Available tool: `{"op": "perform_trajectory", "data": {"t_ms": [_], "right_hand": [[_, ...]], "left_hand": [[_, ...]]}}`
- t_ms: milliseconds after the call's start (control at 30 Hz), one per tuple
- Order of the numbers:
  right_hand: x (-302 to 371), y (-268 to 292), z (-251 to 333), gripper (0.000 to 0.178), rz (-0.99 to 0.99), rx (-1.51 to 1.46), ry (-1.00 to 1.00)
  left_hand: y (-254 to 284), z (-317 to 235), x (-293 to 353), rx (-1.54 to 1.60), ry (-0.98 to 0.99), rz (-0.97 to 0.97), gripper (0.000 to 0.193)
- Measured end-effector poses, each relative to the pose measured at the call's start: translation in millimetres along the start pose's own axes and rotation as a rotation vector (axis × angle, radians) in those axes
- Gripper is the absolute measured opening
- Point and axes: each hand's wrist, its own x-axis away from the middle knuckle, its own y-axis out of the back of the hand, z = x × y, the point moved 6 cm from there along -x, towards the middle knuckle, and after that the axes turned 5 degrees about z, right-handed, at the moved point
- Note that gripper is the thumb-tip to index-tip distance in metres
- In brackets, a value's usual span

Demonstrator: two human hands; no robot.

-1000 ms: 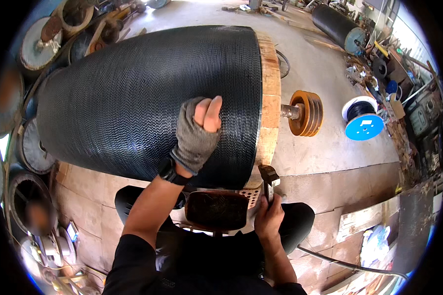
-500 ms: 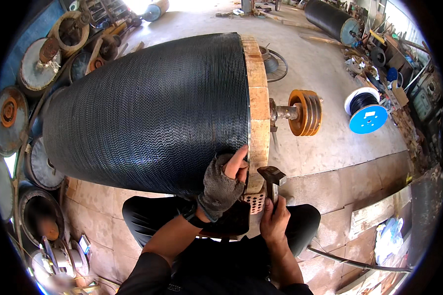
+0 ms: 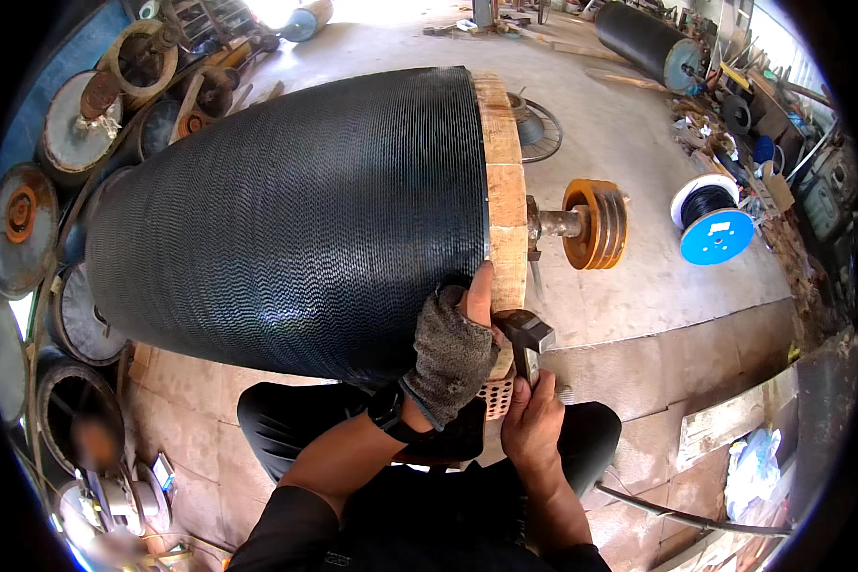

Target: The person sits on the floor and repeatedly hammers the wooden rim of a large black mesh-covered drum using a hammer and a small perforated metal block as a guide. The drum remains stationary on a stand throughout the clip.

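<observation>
Two hands work at the near right end of a big black ridged roller [image 3: 296, 219], which lies across the space in front of the seated person's legs [image 3: 586, 439]. The left hand [image 3: 456, 351], in a grey glove with bare fingertips, leans against the roller's edge with one finger stretched along the seam where the black covering meets the pale wooden end [image 3: 505, 191], perhaps to feel or steady that border. Its other fingers are partly hidden, so whether it pinches anything cannot be told.

The bare right hand [image 3: 532, 419] is closed around the handle of a hammer [image 3: 528, 332], head uppermost, just beside the wooden end; the grip close below the head probably favours control over force. Whether the head touches the wood is unclear. A red perforated block [image 3: 498, 398] sits below that end, possibly as a support. From the wood a shaft [image 3: 557, 223] runs to an orange grooved wheel [image 3: 596, 224], likely for turning the roller.

Farther right, a blue-and-white spool [image 3: 701, 246] carries black cable [image 3: 708, 205] wound around its core. A crumpled plastic bag [image 3: 753, 472] lies near a pale board [image 3: 739, 415]; its contents cannot be made out.
</observation>
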Motion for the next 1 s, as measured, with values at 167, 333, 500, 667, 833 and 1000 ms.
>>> {"op": "perform_trajectory", "data": {"t_ms": [167,333,500,667,833,1000], "right_hand": [[11,12,4,0.021,-0.076,-0.082,0.03],[7,11,2,0.017,-0.079,-0.047,-0.014],[-1,1,6,0.016,0.044,0.121,-0.079],[18,15,-2,0.029,-0.25,-0.19,0.116],[5,-8,-9,0.024,-0.045,-0.043,-0.016],[27,6,-7,0.032,-0.254,-0.373,0.161]], "left_hand": [[-2,-4,-1,-0.046,-0.073,-0.031,0.079],[-1,-8,-4,-0.089,-0.039,-0.004,0.08],[4,-4,2,0.005,0.021,-0.024,0.083],[29,-16,54,0.007,-0.173,-0.027,0.058],[-22,7,142,-0.021,-0.182,0.423,0.022],[-38,19,177,-0.039,-0.204,0.581,0.023]]}}
